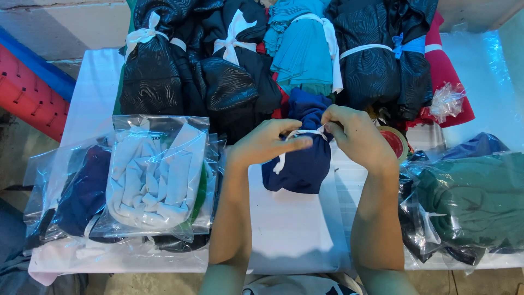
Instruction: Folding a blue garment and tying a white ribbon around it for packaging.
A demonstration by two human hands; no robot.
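**Both hands on the white tie of a navy bundle**

While the head camera looks straight down, I see my left hand (267, 143) and my right hand (356, 136) meeting over a rolled navy-blue cloth bundle (301, 164) that lies near the middle of the white table (289, 229). A white strip tie (297, 135) runs round the bundle's upper part. My left fingers are curled against the tie, with the forefinger stretched across it. My right fingers pinch the tie's end at the top of the bundle. A loose tail of the strip hangs down the bundle's left side.

Behind the bundle, tied bundles fill the far edge: black ones (164, 65), a teal one (303, 49) and a red cloth (450, 82). To my left lies a clear bag of white fabric (155, 175), resting on other bagged garments. To my right sits a clear bag holding green cloth (469, 202). A roll of tape (396, 141) peeks out just beside my right wrist.
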